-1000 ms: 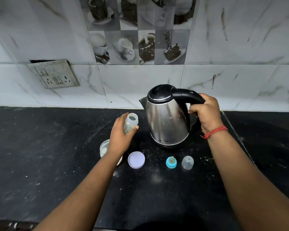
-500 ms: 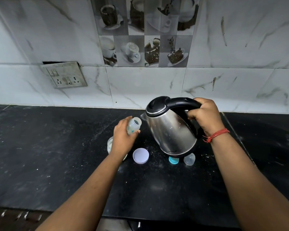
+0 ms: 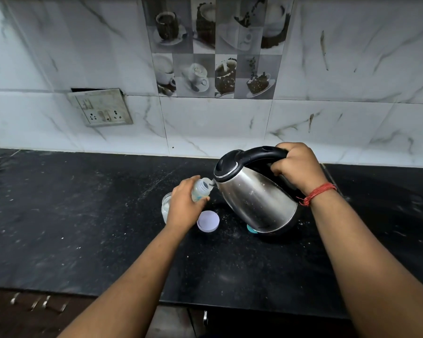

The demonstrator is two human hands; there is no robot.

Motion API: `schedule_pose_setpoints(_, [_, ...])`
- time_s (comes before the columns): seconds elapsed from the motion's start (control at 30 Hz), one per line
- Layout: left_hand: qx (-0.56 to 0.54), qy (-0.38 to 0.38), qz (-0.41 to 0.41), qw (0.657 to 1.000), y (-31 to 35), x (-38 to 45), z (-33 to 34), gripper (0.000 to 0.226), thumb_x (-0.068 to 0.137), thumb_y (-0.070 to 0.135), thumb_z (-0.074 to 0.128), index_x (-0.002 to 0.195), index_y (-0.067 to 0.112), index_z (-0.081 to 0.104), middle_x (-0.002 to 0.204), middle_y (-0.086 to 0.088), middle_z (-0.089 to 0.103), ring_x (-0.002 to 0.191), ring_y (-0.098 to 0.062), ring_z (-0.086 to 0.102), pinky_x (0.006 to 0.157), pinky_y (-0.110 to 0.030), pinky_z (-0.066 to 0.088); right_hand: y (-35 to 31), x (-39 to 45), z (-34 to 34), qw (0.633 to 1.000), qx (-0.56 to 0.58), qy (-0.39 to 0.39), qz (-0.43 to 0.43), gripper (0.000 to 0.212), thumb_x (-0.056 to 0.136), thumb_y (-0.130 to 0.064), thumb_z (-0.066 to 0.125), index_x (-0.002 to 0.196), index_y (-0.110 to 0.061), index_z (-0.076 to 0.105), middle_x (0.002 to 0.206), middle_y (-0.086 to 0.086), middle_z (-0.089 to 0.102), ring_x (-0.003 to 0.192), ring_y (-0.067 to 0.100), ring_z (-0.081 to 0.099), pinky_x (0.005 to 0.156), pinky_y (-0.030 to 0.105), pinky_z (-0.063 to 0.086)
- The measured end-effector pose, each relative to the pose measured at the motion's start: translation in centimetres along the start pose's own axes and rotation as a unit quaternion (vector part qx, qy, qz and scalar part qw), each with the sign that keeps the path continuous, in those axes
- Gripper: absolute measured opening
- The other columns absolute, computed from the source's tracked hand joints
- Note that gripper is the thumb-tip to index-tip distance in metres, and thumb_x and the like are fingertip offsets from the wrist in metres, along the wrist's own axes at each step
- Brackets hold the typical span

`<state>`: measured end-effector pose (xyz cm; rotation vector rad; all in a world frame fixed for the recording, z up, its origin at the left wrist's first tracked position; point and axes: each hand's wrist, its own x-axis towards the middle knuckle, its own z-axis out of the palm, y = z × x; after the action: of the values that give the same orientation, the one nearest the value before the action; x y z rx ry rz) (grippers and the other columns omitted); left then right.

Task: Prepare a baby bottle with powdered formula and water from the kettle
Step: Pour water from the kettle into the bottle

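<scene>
My right hand (image 3: 297, 167) grips the black handle of a steel kettle (image 3: 254, 198), lifted off the black counter (image 3: 83, 228) and tilted left. Its spout touches the open mouth of a small clear baby bottle (image 3: 202, 190), which my left hand (image 3: 185, 206) holds tilted toward the kettle. Behind my left hand stands an open jar of white powder (image 3: 166, 207). A lilac lid (image 3: 208, 221) lies on the counter below the bottle. A teal nipple ring (image 3: 250, 230) peeks out under the kettle; the clear cap is hidden.
A marble-tiled wall runs behind the counter, with a switch and socket plate (image 3: 103, 111) at the left. The counter's front edge (image 3: 132, 295) is close to me, with drawer handles (image 3: 38, 302) below at the left. White specks of powder dust the counter.
My right hand lifted the kettle off the counter and tipped it left until its spout met the bottle. My left hand lowered and angled the bottle toward it. The kettle now covers the clear cap.
</scene>
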<state>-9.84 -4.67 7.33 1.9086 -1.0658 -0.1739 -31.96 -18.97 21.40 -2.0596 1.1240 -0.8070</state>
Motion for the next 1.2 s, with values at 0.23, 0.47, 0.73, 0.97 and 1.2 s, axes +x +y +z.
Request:
schedule_pose_setpoints(0.23, [-0.015, -0.008, 0.013, 1.0, 0.6, -0.8, -0.1, 0.062, 0.08, 0.016, 0.083, 0.137, 0.018, 0.06, 0.132, -0.001, 0.063, 0.122, -0.021, 0.059, 0.106, -0.036, 0.045, -1.1, -0.3, -0.8, 0.999, -0.036, -0.017, -0.013, 0.015, 0.058, -0.001, 0.065, 0.068, -0.011, 0.064, 0.041, -0.007, 0.048, 0.048, 0.021, 0.046, 0.054, 0.03, 0.038])
schedule_pose_setpoints(0.47, [-0.03, -0.018, 0.01, 0.999, 0.9, -1.2, -0.3, 0.062, 0.081, 0.018, 0.083, 0.138, 0.019, 0.059, 0.132, 0.001, 0.063, 0.121, -0.018, 0.059, 0.105, -0.038, 0.048, -1.9, -0.2, -1.2, 0.997, -0.064, -0.019, -0.024, 0.016, 0.051, -0.01, 0.064, 0.066, -0.013, 0.064, 0.046, -0.006, 0.051, 0.054, 0.022, 0.052, 0.057, 0.033, 0.041])
schedule_pose_setpoints(0.73, [-0.03, -0.035, 0.007, 0.999, 0.8, -1.2, -0.4, 0.063, 0.08, 0.021, 0.085, 0.137, 0.02, 0.059, 0.131, 0.003, 0.062, 0.119, -0.016, 0.059, 0.104, -0.038, 0.048, -2.3, 0.2, -1.4, 0.996, -0.083, -0.033, -0.024, 0.016, 0.056, -0.001, 0.066, 0.068, -0.012, 0.065, 0.043, -0.008, 0.049, 0.052, 0.019, 0.049, 0.054, 0.028, 0.038])
schedule_pose_setpoints(0.97, [-0.039, -0.042, 0.001, 0.998, 0.6, -1.1, -0.1, 0.063, 0.079, 0.02, 0.085, 0.137, 0.02, 0.06, 0.128, 0.005, 0.063, 0.117, -0.014, 0.059, 0.102, -0.033, 0.048, -2.6, 0.5, -1.4, 0.994, -0.1, -0.043, -0.023, 0.018, 0.057, 0.0, 0.066, 0.065, -0.016, 0.063, 0.041, -0.01, 0.048, 0.054, 0.019, 0.049, 0.055, 0.028, 0.037])
schedule_pose_setpoints(1.2, [-0.052, -0.041, -0.007, 0.998, 0.7, -0.9, 0.3, 0.062, 0.079, 0.017, 0.085, 0.135, 0.021, 0.061, 0.127, 0.005, 0.063, 0.114, -0.012, 0.059, 0.099, -0.03, 0.047, -2.7, 1.1, -1.4, 0.993, -0.108, -0.044, -0.023, 0.018, 0.055, -0.001, 0.065, 0.063, -0.017, 0.063, 0.049, -0.004, 0.052, 0.056, 0.021, 0.052, 0.056, 0.031, 0.04])
